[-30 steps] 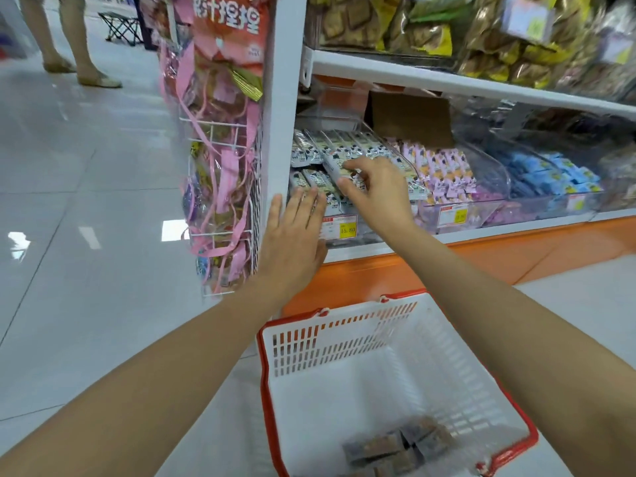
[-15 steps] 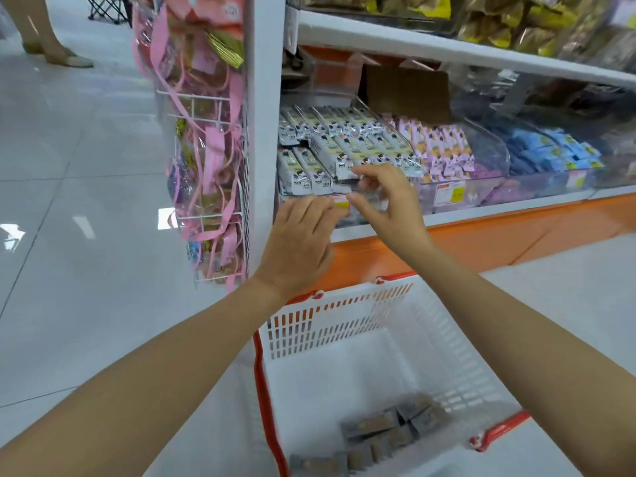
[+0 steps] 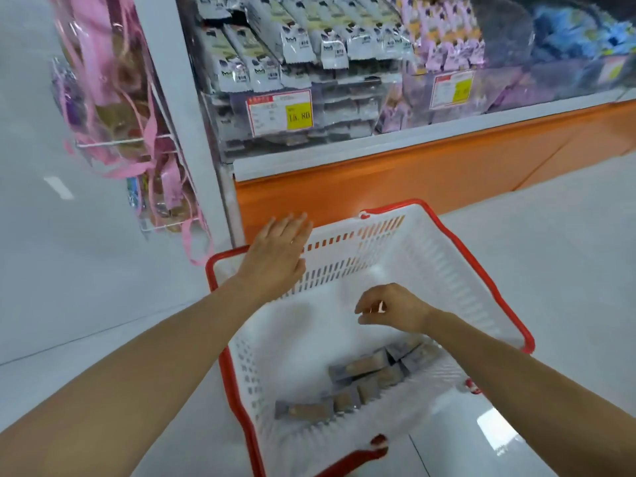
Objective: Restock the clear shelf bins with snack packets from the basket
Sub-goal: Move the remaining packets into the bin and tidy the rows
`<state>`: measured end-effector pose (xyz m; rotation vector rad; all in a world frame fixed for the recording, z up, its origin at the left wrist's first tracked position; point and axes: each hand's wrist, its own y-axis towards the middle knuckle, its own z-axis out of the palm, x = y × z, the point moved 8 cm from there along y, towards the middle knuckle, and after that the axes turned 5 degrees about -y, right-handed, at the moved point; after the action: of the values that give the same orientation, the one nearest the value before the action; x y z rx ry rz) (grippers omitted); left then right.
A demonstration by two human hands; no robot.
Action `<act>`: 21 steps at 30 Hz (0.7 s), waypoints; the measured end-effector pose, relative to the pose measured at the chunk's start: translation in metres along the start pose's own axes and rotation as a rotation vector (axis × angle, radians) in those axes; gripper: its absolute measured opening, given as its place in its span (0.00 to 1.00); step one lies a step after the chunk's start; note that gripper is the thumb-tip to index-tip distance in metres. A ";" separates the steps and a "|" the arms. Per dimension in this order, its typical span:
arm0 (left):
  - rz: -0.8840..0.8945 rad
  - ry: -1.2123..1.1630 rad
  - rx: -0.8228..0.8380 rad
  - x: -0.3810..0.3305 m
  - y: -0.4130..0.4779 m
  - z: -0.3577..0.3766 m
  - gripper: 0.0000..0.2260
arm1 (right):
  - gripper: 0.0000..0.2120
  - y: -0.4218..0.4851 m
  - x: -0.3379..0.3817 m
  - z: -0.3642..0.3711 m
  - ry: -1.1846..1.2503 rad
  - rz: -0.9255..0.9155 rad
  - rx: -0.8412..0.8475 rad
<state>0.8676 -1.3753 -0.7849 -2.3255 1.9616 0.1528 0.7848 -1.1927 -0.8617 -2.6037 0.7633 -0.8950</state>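
Left hand (image 3: 278, 256) hovered flat over the basket (image 3: 413, 249) rim, right hand (image 3: 392, 309) hung loosely curled and empty above the snack packets (image 3: 364, 380) inside, clear bin (image 3: 275, 108) stood stocked behind.

Glossy pale grey floor tiles (image 3: 86, 270) lie at 9 and 3 o'clock, with a bright light reflection (image 3: 499, 435) at 5. A white upright shelf post (image 3: 182, 98) rises at 11 o'clock; an orange base panel (image 3: 413, 173) runs at 1 o'clock.
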 end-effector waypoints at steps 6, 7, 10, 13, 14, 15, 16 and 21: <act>-0.016 -0.029 -0.007 0.004 0.000 0.025 0.32 | 0.13 0.003 -0.044 0.063 -0.214 0.098 0.321; -0.015 -0.029 -0.013 0.004 0.000 0.026 0.32 | 0.13 0.003 -0.048 0.072 -0.257 0.110 0.372; -0.016 -0.024 -0.037 0.005 -0.001 0.027 0.32 | 0.13 0.003 -0.052 0.088 -0.359 0.121 0.461; -0.029 -0.030 -0.076 0.005 -0.002 0.029 0.32 | 0.10 0.005 -0.053 0.092 -0.375 0.122 0.438; -0.032 -0.036 -0.083 0.005 -0.002 0.029 0.32 | 0.09 0.006 -0.054 0.093 -0.364 0.128 0.427; -0.030 -0.039 -0.085 0.005 -0.002 0.030 0.32 | 0.08 0.006 -0.055 0.093 -0.338 0.140 0.420; -0.026 -0.041 -0.082 0.005 -0.002 0.031 0.32 | 0.07 0.006 -0.056 0.094 -0.309 0.152 0.418; -0.022 -0.048 -0.080 0.006 -0.002 0.031 0.32 | 0.07 0.007 -0.054 0.087 -0.150 0.173 0.368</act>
<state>0.8697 -1.3770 -0.8165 -2.3681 1.9414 0.2871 0.8008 -1.1602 -0.9577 -2.2167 0.6958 -0.7043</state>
